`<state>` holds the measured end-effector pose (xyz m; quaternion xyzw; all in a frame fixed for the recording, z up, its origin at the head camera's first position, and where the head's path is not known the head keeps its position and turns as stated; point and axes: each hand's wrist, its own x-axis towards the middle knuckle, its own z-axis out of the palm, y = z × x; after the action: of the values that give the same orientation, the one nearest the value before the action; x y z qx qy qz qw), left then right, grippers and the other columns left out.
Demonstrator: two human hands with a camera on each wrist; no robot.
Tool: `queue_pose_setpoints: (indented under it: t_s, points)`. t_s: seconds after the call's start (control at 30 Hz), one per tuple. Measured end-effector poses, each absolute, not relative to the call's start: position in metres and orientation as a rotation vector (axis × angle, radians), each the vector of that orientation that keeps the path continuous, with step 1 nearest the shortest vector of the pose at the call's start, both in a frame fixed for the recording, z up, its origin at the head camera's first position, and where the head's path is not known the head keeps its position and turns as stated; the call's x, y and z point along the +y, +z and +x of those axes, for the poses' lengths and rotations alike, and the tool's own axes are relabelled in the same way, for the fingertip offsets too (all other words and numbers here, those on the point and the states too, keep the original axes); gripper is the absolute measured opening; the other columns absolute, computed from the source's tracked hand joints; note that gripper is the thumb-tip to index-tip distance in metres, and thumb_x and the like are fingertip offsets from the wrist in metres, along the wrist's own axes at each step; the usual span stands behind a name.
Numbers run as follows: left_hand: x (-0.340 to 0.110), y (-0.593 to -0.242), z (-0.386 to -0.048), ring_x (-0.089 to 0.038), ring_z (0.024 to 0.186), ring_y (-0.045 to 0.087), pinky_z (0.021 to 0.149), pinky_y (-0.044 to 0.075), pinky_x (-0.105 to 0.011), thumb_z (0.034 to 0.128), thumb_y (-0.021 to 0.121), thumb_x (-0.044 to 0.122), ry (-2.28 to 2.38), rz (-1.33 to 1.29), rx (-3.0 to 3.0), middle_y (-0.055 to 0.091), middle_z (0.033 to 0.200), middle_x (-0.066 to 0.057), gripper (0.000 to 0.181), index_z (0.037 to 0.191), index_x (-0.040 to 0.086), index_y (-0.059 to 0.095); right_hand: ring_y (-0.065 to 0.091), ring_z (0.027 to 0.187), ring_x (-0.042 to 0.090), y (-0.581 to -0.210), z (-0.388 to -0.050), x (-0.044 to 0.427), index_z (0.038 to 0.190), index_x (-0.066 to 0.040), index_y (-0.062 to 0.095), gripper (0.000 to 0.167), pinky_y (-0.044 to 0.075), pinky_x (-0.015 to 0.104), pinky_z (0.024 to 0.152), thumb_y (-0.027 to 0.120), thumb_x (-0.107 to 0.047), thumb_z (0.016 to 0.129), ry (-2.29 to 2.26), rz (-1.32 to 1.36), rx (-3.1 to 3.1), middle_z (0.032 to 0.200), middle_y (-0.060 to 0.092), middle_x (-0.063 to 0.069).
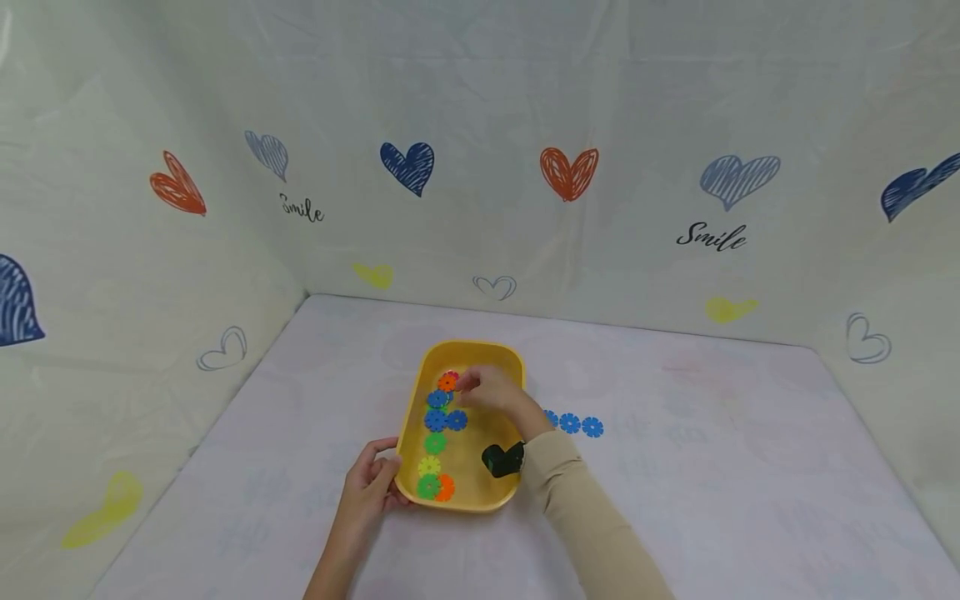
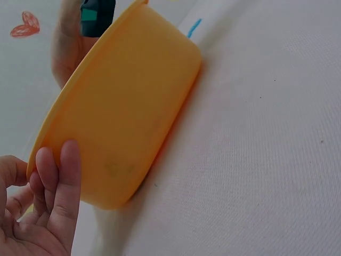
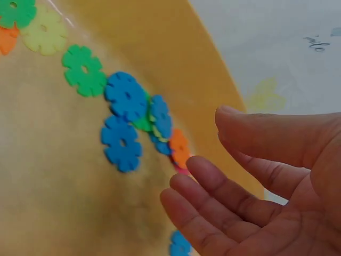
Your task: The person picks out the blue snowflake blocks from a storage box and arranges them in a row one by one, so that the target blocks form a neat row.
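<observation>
A hand could pass over the far edge of the yellow tray (image 1: 474, 479), or over its left edge beyond the left hand (image 1: 373, 477), which grips that edge close to the near corner. Inside, flower-shaped discs (image 1: 435, 443) crowd the floor along the left wall, with bare floor beside the near edge's middle. The right hand (image 1: 491, 389), sleeved forearm (image 1: 592, 508) and dark wrist camera (image 1: 501, 461) obstruct the right side; blue discs (image 1: 570, 423) lie just outside.
</observation>
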<state>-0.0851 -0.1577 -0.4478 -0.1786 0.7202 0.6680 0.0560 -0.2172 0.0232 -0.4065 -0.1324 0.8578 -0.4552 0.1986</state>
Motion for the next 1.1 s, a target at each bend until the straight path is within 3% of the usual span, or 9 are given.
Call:
queue_pose_setpoints:
  t_s: [0.23, 0.63, 1.1]
  points:
    - [-0.158, -0.449, -0.084, -0.013, 0.056, 0.053, 0.057, 0.054, -0.025, 0.0952, 0.046, 0.013, 2.031, -0.527, 2.192, 0.052, 0.071, -0.004, 0.037, 0.131, 0.004, 0.043, 0.049, 0.069, 0.017, -0.421, -0.214, 0.015, 0.095, 0.001, 0.060, 0.015, 0.048, 0.027, 0.066, 0.065, -0.006, 0.082, -1.295, -0.305, 2.335, 0.081, 0.055, 0.006]
    - [-0.158, -0.450, -0.087, -0.015, 0.057, 0.054, 0.056, 0.054, -0.025, 0.0959, 0.045, 0.015, 1.992, -0.547, 2.204, 0.052, 0.073, -0.005, 0.037, 0.132, 0.006, 0.042, 0.045, 0.073, 0.017, -0.441, -0.217, 0.017, 0.098, 0.001, 0.060, 0.024, 0.041, 0.022, 0.063, 0.067, 0.007, 0.076, -1.335, -0.245, 2.264, 0.081, 0.048, 0.004]
    - [-0.158, -0.447, -0.086, -0.015, 0.057, 0.054, 0.056, 0.054, -0.024, 0.0956, 0.046, 0.014, 2.004, -0.532, 2.203, 0.053, 0.072, -0.006, 0.036, 0.131, 0.004, 0.043, 0.044, 0.069, 0.016, -0.445, -0.218, 0.012, 0.095, -0.001, 0.063, 0.023, 0.040, 0.021, 0.061, 0.072, 0.005, 0.074, -1.230, -0.295, 2.328, 0.076, 0.047, 0.003]
